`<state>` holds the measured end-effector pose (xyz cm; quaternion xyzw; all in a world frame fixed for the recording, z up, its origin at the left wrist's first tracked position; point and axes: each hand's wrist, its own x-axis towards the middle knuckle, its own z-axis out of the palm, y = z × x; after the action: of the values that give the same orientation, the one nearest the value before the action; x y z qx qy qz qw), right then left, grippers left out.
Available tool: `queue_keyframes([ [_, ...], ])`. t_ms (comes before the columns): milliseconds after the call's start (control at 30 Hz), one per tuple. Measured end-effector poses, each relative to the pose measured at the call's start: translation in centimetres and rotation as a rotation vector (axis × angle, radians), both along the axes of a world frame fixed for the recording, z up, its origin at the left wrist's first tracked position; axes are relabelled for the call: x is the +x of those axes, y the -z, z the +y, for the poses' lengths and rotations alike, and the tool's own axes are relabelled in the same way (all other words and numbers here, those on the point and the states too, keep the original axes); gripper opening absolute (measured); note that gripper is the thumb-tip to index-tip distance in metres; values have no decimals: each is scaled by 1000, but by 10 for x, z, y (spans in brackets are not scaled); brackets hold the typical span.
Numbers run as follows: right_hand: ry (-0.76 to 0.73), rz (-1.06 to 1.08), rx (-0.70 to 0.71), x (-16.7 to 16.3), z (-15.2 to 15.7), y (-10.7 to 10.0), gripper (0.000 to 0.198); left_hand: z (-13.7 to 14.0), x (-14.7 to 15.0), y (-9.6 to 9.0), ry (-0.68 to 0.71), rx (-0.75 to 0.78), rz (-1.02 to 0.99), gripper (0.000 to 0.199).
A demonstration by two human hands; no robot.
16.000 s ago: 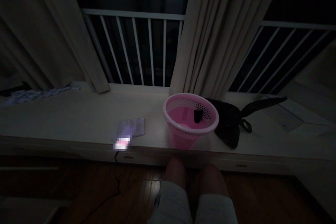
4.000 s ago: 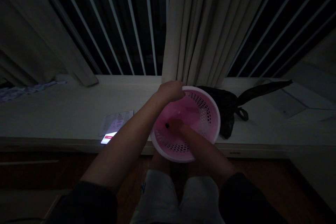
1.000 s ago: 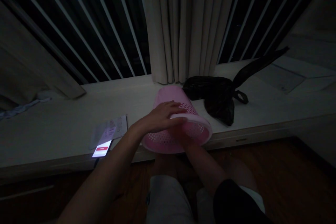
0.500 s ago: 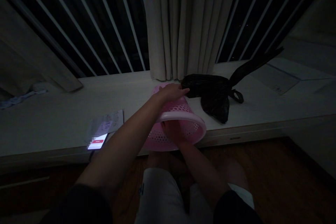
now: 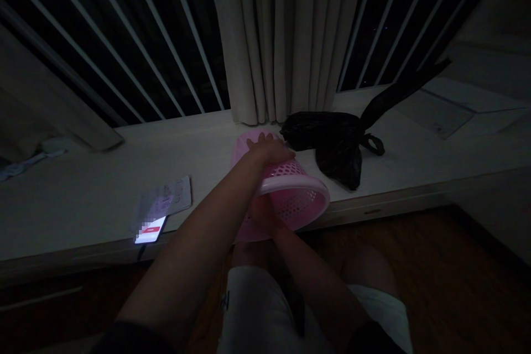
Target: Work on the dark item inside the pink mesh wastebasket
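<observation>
A pink plastic basket (image 5: 296,182) with a holed wall lies tipped on its side at the ledge's front edge, its mouth facing me. My left hand (image 5: 270,150) lies across the outside of its upper wall, fingers spread. Through the mouth reaches my right hand (image 5: 263,211); its fingers are hidden in the shadow and by my left forearm, so whether they grip anything is unclear. Close to the basket's right side lies a knotted black plastic bag (image 5: 338,146).
The pale ledge (image 5: 178,146) runs below barred windows and a beige curtain (image 5: 286,44). At left, a lit phone (image 5: 152,229) lies beside a sheet of paper (image 5: 178,193). A white box-like object (image 5: 452,110) stands at the right. My knees are under the basket.
My left hand's fingers have spread over the basket wall. Inside, my right hand has shifted left and deeper. The basket has turned slightly, and the view has moved a little.
</observation>
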<state>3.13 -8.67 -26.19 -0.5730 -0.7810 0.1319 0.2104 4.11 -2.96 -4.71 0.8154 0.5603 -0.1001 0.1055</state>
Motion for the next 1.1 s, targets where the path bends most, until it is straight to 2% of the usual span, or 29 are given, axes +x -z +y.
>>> queue_keyframes([
  [200,86,-66,83,19,-16,-3,41,10,-22,9,-6,49,-35,72],
  [333,143,-132,120,32,-18,-6,37,12,-32,14,-64,92,-79,73],
  [600,10,89,133,-11,-22,7,35,8,-31,12,-96,71,-106,74],
  [767,-52,78,142,3,-22,13,34,11,-43,16,-97,92,-137,75],
  [900,68,45,144,13,-23,9,34,10,-42,16,-95,84,-130,74],
  [1000,212,99,134,0,-24,7,36,9,-33,15,-109,69,-116,73],
  [1100,226,200,145,-18,-28,8,34,8,-26,13,-116,51,-107,74],
])
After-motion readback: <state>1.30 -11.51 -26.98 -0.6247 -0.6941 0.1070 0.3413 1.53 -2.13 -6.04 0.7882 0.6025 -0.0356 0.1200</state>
